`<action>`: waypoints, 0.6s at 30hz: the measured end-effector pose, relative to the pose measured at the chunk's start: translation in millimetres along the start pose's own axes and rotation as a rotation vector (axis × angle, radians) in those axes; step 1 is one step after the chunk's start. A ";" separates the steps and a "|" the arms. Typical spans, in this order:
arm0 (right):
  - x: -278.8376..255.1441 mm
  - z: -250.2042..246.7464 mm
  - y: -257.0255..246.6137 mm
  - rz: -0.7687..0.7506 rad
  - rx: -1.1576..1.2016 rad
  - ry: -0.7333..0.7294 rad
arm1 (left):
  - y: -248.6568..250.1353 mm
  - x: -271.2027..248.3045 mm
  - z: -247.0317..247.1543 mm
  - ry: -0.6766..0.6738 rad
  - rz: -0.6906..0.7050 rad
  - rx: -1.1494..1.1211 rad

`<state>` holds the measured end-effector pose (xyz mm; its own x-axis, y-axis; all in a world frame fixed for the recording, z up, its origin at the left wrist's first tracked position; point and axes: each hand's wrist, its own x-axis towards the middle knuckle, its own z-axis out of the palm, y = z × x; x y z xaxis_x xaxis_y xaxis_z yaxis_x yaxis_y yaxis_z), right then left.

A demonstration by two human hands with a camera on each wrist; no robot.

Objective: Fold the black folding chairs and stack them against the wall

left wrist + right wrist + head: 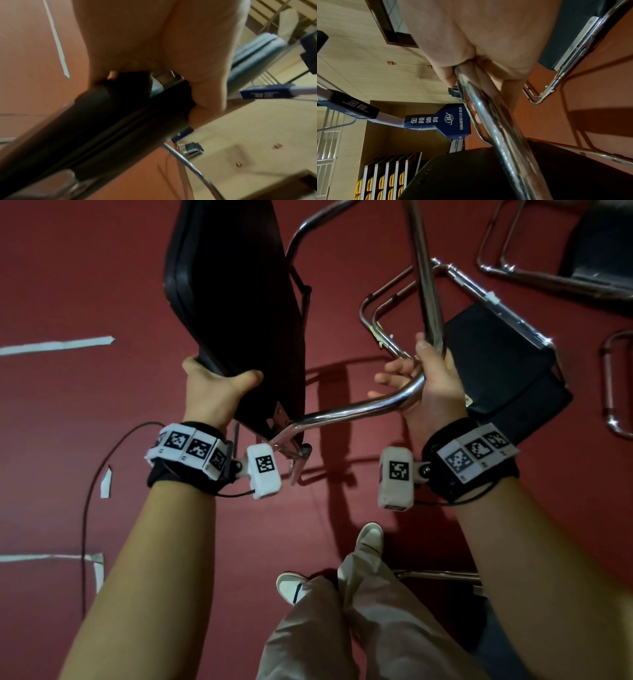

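Currently left hand (pixel 219 392) grips black seat pad (pixel 236 285) edge; right hand (pixel 428 385) wraps chrome frame tube (pixel 359 405). Chair held above floor (pixel 85 285), folded chair (pixel 496 361) beneath. Likely stiff, fairly heavy, tube slippery, hinges pinch.

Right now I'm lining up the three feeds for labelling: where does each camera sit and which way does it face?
Head: on the head, looking down at both forearms, trouser legs, shoes, red floor.
Left wrist: on the wrist, looking along the left hand, which grips the black seat pad.
Right wrist: on the wrist, looking along the right hand, which grips the chrome frame tube.
Shared: all show the held chair; both wrist views show a tan wall.
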<state>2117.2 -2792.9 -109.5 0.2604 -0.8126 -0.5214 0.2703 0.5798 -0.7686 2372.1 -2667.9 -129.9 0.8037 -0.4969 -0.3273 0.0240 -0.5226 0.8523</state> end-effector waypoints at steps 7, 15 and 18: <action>-7.2 -13.3 -3.7 0.017 0.001 0.023 | 0.3 -17.6 19.8 0.003 0.041 0.066; -19.1 -21.3 -9.9 -0.015 -0.029 0.006 | 10.6 -41.6 49.5 0.008 0.084 0.182; -22.4 -30.2 -12.0 -0.038 -0.089 0.039 | 11.2 -53.4 58.7 0.026 0.093 0.238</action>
<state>2080.1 -2783.4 -99.7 0.2147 -0.8365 -0.5041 0.1957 0.5425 -0.8169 2294.5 -2687.9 -126.8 0.8108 -0.5343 -0.2391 -0.1890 -0.6255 0.7570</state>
